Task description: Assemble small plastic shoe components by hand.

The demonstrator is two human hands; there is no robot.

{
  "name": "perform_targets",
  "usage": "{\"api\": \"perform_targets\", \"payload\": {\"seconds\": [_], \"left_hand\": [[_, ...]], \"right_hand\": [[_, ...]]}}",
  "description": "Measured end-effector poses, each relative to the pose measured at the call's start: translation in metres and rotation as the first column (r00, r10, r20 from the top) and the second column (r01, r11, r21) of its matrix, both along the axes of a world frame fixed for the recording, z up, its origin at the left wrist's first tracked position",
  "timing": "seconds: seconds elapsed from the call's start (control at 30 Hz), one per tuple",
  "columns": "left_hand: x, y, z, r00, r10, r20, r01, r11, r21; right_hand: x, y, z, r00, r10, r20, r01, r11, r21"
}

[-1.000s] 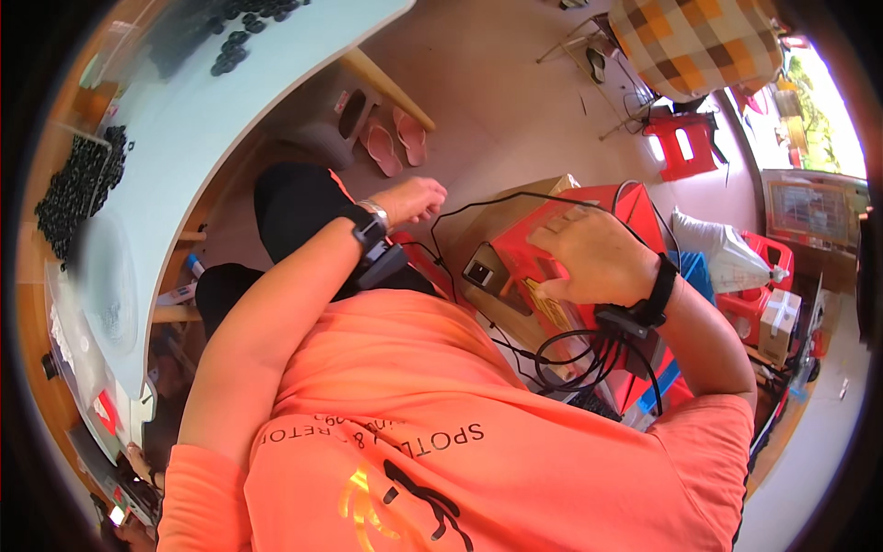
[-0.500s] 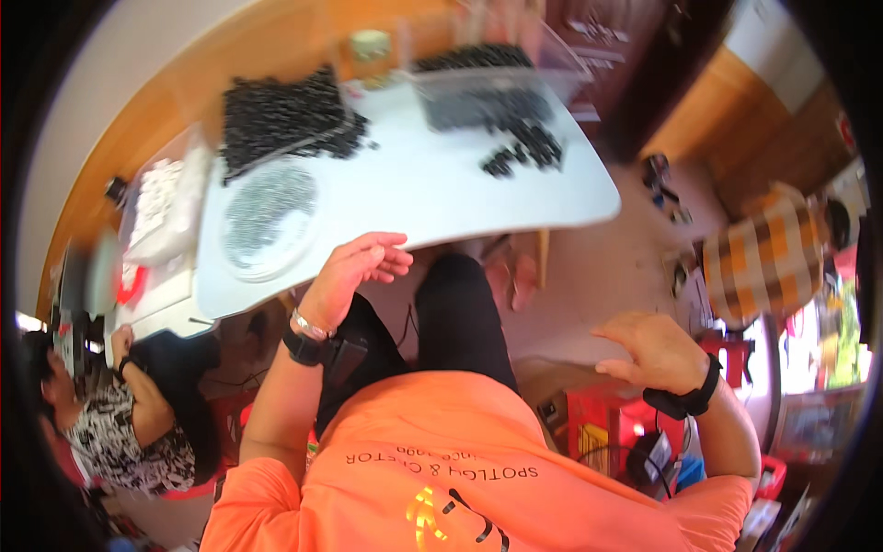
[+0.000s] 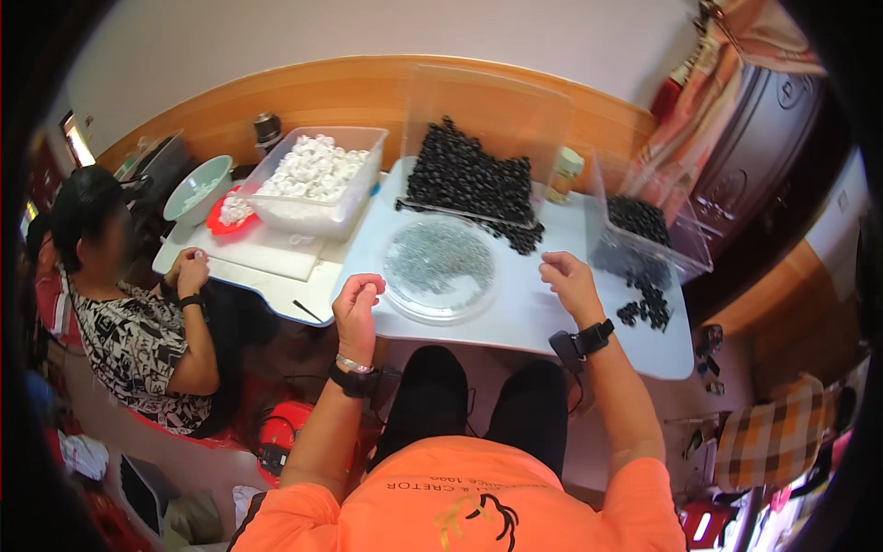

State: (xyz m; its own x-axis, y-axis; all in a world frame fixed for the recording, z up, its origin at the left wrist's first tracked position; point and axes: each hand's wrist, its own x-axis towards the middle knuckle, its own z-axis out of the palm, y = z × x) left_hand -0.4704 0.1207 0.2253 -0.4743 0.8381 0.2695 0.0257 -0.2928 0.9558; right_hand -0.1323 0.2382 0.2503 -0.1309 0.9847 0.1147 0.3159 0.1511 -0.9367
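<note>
The left hand (image 3: 357, 308) is curling almost closed at the near edge of the surface (image 3: 533, 317), holding nothing I can see. The right hand (image 3: 570, 283) is resting open just right of the round clear dish (image 3: 440, 267). Black beads (image 3: 647, 308) are lying loose near the right edge, so a bump could be knocking them off.

There is just one view, so no part is shared with another view. The camera sits on the person's head and looks down and forward. It is close to the orange shirt (image 3: 478, 506) at the bottom of the frame. The white table (image 3: 543, 313) fills the middle, and the wall (image 3: 368, 37) is far off at the top. Straight edges bend near the dark round rim.
</note>
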Motion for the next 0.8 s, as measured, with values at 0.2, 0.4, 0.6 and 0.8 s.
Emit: {"api": "perform_targets", "payload": {"seconds": [0.2, 0.4, 0.6, 0.8], "left_hand": [[-0.043, 0.043, -0.037, 0.974, 0.211, -0.088, -0.208, 0.977, 0.045], [-0.044, 0.046, -0.035, 0.965, 0.121, -0.231, -0.132, 0.991, -0.029], [-0.036, 0.047, -0.026, 0.841, 0.144, -0.522, -0.136, 0.989, 0.054], [-0.031, 0.046, -0.032, 0.708, 0.196, -0.679, -0.177, 0.979, 0.098]], "right_hand": [[0.000, 0.074, -0.057, 0.780, -0.624, 0.060, 0.564, 0.740, 0.367], [0.016, 0.079, -0.084, 0.784, -0.618, 0.055, 0.600, 0.778, 0.188], [0.016, 0.076, -0.073, 0.792, -0.588, 0.162, 0.545, 0.802, 0.245], [0.013, 0.071, -0.072, 0.814, -0.544, 0.202, 0.496, 0.833, 0.245]]}}
